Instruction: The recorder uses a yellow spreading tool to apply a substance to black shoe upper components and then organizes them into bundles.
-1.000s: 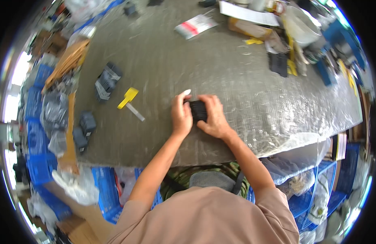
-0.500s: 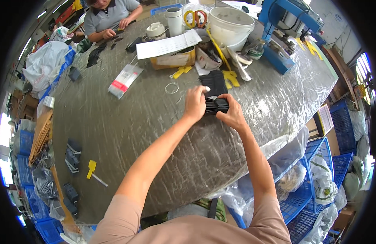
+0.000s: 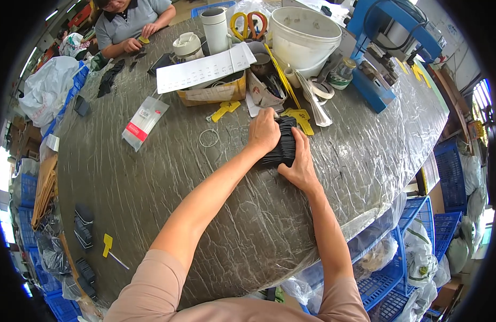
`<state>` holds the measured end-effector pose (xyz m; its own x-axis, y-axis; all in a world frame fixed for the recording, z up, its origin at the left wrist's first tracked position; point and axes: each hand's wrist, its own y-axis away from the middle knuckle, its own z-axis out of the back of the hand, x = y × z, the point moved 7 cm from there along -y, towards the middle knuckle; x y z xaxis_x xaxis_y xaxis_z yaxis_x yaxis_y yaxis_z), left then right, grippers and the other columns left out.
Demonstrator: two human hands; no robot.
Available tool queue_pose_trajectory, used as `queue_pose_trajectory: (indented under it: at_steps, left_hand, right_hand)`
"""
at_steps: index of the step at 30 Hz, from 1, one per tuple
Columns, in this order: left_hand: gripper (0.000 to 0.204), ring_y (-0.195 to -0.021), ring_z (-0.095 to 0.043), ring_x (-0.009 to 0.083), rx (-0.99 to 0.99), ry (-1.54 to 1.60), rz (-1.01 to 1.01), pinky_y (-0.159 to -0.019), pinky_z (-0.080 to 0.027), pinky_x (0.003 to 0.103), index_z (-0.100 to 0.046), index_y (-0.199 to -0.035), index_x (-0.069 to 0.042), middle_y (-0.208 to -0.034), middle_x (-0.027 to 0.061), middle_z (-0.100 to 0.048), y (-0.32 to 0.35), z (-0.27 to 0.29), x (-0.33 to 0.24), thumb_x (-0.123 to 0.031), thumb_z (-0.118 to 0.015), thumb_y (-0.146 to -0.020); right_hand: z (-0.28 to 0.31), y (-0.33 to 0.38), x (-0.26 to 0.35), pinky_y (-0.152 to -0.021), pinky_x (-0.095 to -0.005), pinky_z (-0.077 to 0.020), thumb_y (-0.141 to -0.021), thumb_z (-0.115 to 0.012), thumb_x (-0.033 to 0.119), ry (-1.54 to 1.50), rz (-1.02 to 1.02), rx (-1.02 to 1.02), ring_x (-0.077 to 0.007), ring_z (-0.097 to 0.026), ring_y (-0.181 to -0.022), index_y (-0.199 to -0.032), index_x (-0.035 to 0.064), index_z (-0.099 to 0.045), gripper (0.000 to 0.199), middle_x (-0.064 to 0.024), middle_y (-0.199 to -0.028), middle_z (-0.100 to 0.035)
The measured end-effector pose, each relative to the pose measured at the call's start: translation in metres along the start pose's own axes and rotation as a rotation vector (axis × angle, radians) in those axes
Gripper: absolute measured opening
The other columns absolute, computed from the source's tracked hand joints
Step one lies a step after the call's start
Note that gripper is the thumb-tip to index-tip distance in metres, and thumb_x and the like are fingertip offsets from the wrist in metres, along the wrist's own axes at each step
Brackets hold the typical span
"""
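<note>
A long stack of thin black flat pieces [image 3: 285, 146] stands on the table between my hands, its many edges side by side. My left hand [image 3: 264, 131] closes on its left side, fingers curled near the far end. On the right side, my right hand [image 3: 300, 163] presses the stack with its thumb at the near end and fingers along the edge. Yellow flat tags [image 3: 300, 119] lie just beyond it. What exactly the black pieces are I cannot make out.
Behind my hands stand a yellow box with papers on top [image 3: 213, 95], a white bucket [image 3: 304, 40] and a blue bench press [image 3: 374, 86]. Left are a plastic packet [image 3: 144, 123] and a yellow tag [image 3: 107, 245]. A co-worker [image 3: 131, 27] handles small pieces at the far left.
The short black bundle between my hands now meets the black pieces that lay just beyond it, forming one longer stack. Both hands have shifted along its sides. The view has moved slightly.
</note>
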<state>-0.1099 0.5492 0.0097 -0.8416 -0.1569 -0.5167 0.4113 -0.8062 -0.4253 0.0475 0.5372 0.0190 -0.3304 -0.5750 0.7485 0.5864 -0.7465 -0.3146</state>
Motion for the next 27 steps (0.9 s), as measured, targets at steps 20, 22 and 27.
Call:
queue_pose_trajectory:
  at_steps: [20, 22, 27]
  left_hand:
    - [0.028, -0.098, -0.058, 0.0373, 0.126, 0.422, -0.026, -0.086, -0.047, 0.047, -0.059, -0.112, -0.004, -0.098, 0.0153, -0.064, 0.16, 0.117, 0.008, 0.005, -0.05, -0.086]
    - [0.031, -0.098, -0.059, 0.0367, 0.068, 0.567, 0.121, -0.087, -0.047, 0.047, -0.057, -0.117, -0.004, -0.099, 0.0151, -0.064, 0.176, 0.119, 0.021, 0.005, -0.05, -0.087]
    - [0.041, -0.102, -0.06, 0.0351, -0.051, 0.426, 0.088, -0.091, -0.046, 0.045, -0.051, -0.127, -0.002, -0.108, 0.016, -0.064, 0.195, 0.121, 0.027, 0.007, -0.052, -0.087]
  right_hand:
    - [-0.035, 0.101, 0.079, -0.12, -0.0483, -0.027, -0.052, -0.087, 0.02, 0.012, 0.126, 0.27, -0.0467, -0.026, -0.146, -0.157, -0.0013, -0.011, 0.131, -0.0297, -0.16, -0.018]
    - [-0.042, 0.098, 0.082, -0.118, -0.0482, -0.0304, -0.051, -0.087, 0.019, 0.005, 0.168, 0.331, -0.0463, -0.032, -0.142, -0.157, 0.0004, -0.013, 0.131, -0.0282, -0.156, -0.024]
    - [-0.059, 0.109, 0.105, -0.114, -0.0493, -0.0374, -0.053, -0.082, 0.017, -0.158, 0.232, 0.408, -0.0461, -0.039, -0.134, -0.156, 0.002, -0.018, 0.122, -0.0258, -0.144, -0.035]
